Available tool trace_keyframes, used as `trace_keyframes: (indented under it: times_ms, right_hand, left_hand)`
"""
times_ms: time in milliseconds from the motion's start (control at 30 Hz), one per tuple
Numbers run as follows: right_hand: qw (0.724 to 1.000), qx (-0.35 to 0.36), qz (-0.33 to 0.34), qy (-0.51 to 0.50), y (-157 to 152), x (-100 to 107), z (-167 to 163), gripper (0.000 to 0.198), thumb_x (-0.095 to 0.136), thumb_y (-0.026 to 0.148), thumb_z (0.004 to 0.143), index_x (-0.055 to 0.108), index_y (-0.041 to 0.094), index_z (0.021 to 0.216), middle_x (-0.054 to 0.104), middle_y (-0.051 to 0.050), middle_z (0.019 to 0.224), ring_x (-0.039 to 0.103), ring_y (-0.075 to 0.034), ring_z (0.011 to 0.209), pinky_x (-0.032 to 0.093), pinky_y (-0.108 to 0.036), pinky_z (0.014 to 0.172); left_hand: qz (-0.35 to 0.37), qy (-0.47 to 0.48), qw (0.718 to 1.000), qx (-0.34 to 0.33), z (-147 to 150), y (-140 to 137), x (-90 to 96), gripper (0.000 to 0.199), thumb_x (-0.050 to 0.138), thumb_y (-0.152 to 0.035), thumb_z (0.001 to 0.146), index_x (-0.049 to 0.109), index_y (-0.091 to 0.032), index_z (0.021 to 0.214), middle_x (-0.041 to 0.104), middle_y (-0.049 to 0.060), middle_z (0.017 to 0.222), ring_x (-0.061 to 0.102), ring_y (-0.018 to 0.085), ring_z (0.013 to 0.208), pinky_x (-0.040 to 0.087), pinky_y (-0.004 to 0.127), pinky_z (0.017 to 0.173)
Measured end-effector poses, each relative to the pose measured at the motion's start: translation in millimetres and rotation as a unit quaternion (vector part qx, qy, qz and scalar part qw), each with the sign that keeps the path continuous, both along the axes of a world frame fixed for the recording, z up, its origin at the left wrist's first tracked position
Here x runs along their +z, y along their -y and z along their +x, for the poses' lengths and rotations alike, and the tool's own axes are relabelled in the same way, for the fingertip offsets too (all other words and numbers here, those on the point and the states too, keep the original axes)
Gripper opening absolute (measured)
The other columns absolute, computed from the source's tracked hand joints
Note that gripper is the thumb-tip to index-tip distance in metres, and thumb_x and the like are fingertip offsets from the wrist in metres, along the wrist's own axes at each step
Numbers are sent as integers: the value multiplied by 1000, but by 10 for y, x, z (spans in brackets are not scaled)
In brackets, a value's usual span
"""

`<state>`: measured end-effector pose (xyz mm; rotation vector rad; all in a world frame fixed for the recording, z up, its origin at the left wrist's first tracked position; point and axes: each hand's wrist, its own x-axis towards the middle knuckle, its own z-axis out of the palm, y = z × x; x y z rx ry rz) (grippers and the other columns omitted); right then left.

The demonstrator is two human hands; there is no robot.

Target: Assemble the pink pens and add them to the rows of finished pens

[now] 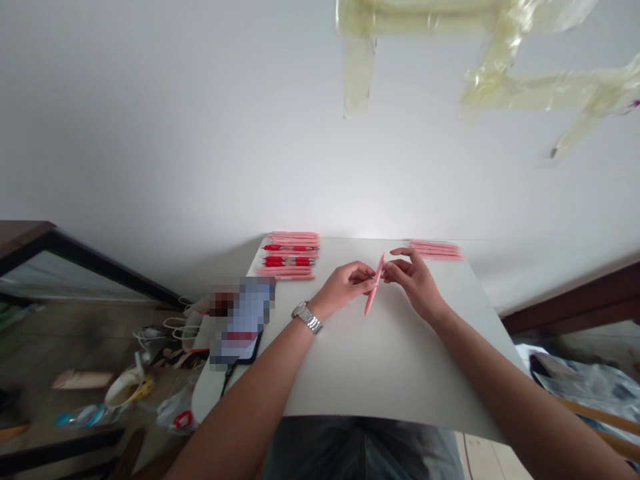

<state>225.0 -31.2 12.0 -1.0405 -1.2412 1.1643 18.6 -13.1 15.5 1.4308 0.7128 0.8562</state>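
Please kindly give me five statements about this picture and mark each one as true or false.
1. The left hand holds a pink pen. True.
2. The watch is on the right wrist. False: the watch is on the left wrist.
3. Red pens lie on the left side of the table. True.
4. The right-side group has blue pens. False: the right-side group looks all pink.
5. Yellowish tape is on the wall. True.

My left hand (345, 285) pinching, aimed at two o'clock. My right hand (415, 280) aimed at ten, index finger (401, 251) raised. Forearms (273, 377) enter from seven and four.
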Motion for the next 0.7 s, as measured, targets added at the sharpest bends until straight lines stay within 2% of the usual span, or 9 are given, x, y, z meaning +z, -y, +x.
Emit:
trace_keyframes:
  times_ms: [133, 233, 367, 433, 567, 700]
  right_hand:
    - [998, -7, -6, 66, 4, -7, 10, 38, 76, 53, 86, 62, 23, 104, 71, -2, 88, 69, -18, 77, 57, -36, 76]
    - [992, 22, -3, 124, 9, -39, 7, 35, 75, 53, 87, 64, 22, 100, 71, -3, 87, 69, -19, 79, 57, -36, 76]
    - [981, 71, 16, 181, 31, -86, -18, 34, 71, 53, 90, 67, 22, 104, 75, -6, 100, 70, -22, 92, 57, -37, 84]
    - [975, 78, 26, 206, 41, -94, -25, 33, 69, 52, 91, 69, 22, 104, 76, -6, 99, 71, -21, 90, 57, -36, 82]
    - [965, 39, 49, 253, 24, -81, 19, 29, 67, 51, 92, 69, 23, 100, 76, -3, 89, 72, -20, 82, 57, -33, 75]
    - [949, -13, 87, 302, -35, -71, 142, 23, 66, 46, 93, 68, 24, 98, 77, -3, 89, 74, -21, 83, 58, -34, 78]
  left_hand:
    - [-16, 26, 999, 19, -20, -21, -36, 43, 79, -45, 84, 66, -16, 113, 73, 10, 104, 73, 22, 98, 62, 42, 91]
    - [-31, 68, 995, 66, -41, -53, -56, 47, 80, -42, 85, 62, -18, 122, 73, 9, 102, 73, 21, 97, 61, 44, 95]
    - [-16, 113, 988, 101, -51, -77, -52, 34, 78, -39, 87, 63, -16, 107, 74, 10, 106, 72, 20, 99, 59, 44, 98]
    - [-10, 112, 988, 106, -45, -74, -43, 31, 78, -38, 88, 62, -16, 102, 74, 11, 109, 71, 21, 103, 58, 43, 99]
    - [-4, 114, 986, 120, -37, -78, -27, 30, 78, -38, 87, 62, -17, 102, 75, 11, 109, 70, 22, 108, 57, 41, 99]
    - [3, 136, 969, 206, -67, -128, -26, 31, 76, -44, 88, 66, -19, 104, 73, 7, 103, 70, 16, 90, 59, 36, 89]
